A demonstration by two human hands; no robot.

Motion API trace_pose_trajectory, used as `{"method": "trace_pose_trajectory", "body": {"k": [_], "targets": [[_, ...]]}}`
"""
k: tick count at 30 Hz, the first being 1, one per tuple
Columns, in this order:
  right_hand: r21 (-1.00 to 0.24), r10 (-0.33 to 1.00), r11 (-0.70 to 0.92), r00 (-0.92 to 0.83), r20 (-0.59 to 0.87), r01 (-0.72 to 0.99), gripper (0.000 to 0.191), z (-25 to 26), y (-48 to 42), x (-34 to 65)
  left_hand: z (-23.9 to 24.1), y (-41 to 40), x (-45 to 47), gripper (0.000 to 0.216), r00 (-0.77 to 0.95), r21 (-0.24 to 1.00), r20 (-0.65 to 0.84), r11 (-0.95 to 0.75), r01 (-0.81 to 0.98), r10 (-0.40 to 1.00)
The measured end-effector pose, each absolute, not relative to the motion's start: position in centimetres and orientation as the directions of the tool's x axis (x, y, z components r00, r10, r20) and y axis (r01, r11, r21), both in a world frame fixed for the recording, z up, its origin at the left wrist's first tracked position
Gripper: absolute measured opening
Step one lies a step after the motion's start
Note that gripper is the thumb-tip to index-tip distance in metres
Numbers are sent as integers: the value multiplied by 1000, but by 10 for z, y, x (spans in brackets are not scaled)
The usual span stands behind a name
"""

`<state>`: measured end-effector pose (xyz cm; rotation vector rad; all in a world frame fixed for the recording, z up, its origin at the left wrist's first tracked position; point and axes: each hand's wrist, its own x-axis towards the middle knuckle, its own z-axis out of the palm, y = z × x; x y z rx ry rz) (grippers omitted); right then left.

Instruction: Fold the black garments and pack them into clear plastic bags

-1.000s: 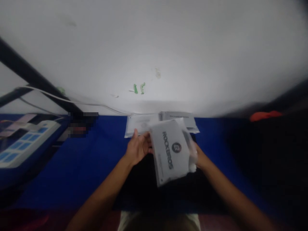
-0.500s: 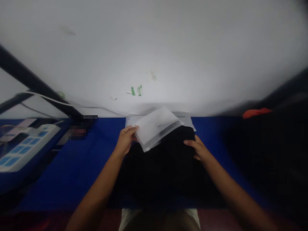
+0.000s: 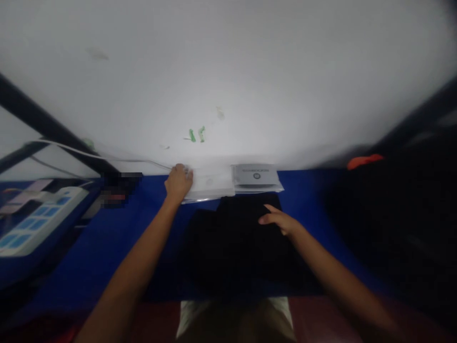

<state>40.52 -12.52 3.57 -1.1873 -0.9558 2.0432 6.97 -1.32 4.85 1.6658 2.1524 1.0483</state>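
Note:
My left hand [image 3: 179,184] is at the left end of a whitish plastic packet [image 3: 210,183], its fingers curled over the edge. The packet lies flat along the back of the table, against the wall. Just to its right sits a grey printed packet [image 3: 256,177] in a clear sleeve; its lettering is too blurred to read. In front of both spreads a piece of black cloth [image 3: 235,238], its folds hard to make out in the dark. Over the cloth's right upper part rests my right hand [image 3: 280,222], finger and thumb apart, with nothing visible between them.
A blue cover [image 3: 143,228] lies on the table. At the left stand a white power strip [image 3: 43,219] with blue sockets and a black frame post [image 3: 53,124]. A white cable [image 3: 107,156] runs along the wall. Dark bulk with an orange piece [image 3: 366,161] fills the right.
The whitish packet, tilted over the cloth before, now lies flat at the back left, moved there by my left hand. The grey packet is uncovered. My right hand has shifted slightly left.

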Motion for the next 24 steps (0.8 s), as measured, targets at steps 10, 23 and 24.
{"method": "trace_pose_trajectory", "body": {"k": [10, 23, 24], "targets": [[-744, 739, -621, -501, -451, -247, 24, 45, -118, 408, 68, -110, 189, 38, 540, 870, 1, -267, 414, 842], [-717, 825, -535, -460, -328, -447, 25, 37, -184, 445, 63, -157, 229, 54, 523, 526, 270, -579, 623, 809], [-728, 835, -522, -439, -331, -444, 25, 37, -186, 443, 64, -161, 236, 51, 562, 532, 241, -592, 605, 791]]}}
